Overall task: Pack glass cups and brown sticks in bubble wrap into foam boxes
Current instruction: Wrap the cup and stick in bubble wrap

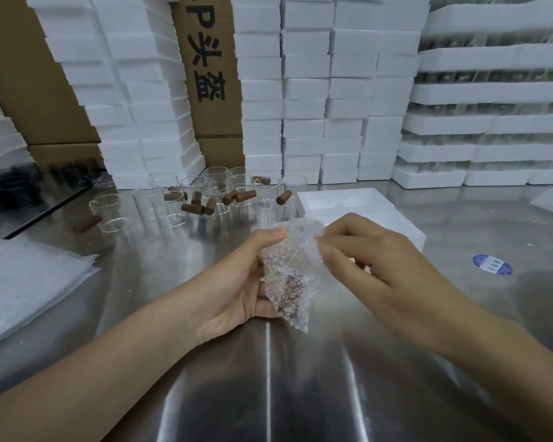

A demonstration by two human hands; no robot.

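Now clamping the left grip [237,282] round a bubble wrap bundle [289,260], pressing the thumb against its top edge and curling the fingers behind its lower part. Pinching the upper right edge of the same bundle with the right grip [374,260], both closed on the wrap. Holding the bundle upright between the two, just above the desk [268,393], near its front middle. Showing something brown [292,291] through the bubbles in the lower half of the bundle; not possible to tell whether a glass is wrapped in there too.

Reaching in front of an open white foam box [339,202] lying just behind the right grip, hollows facing up, contents too pale to make out. Facing a cluster of clear glass cups [115,212] standing upright at the back left of the desk, with loose brown sticks [192,208] lying among and beside them, one resting across the rim of a cup farther back. Working beside a flat pile of bubble wrap sheets [26,282] at the left edge. Looking toward tall stacks of foam boxes [304,90] along the back, and foam trays [492,122] at the right sandwiching rows of glassware.
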